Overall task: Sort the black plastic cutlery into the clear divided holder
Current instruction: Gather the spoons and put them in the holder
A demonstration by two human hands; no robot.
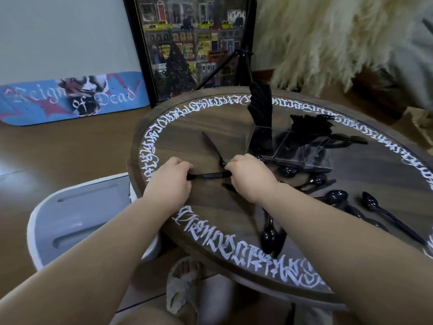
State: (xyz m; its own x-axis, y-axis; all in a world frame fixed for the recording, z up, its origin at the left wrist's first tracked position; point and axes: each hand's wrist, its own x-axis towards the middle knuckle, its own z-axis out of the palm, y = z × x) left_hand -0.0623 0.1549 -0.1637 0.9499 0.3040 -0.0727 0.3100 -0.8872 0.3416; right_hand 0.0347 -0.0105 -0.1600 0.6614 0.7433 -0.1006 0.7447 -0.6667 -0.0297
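Note:
On the round dark wooden table [210, 120], my left hand [172, 181] and my right hand [248, 177] are both closed on black plastic cutlery. A knife [213, 146] sticks up and away from my right hand, and another black piece [207, 175] lies flat between the two hands. The clear divided holder [290, 146] stands just beyond my right hand; black cutlery stands in its left compartment [261, 106] and more lies across its right side [311, 126]. Several black spoons [335, 198] lie loose on the table to the right.
A white and grey stool or bin lid [77, 212] sits left of the table, below its edge. A skateboard deck [70, 99] and a framed picture [192, 43] lean on the wall behind. A tripod leg [220, 66] and a shaggy cream rug [328, 38] stand beyond the table.

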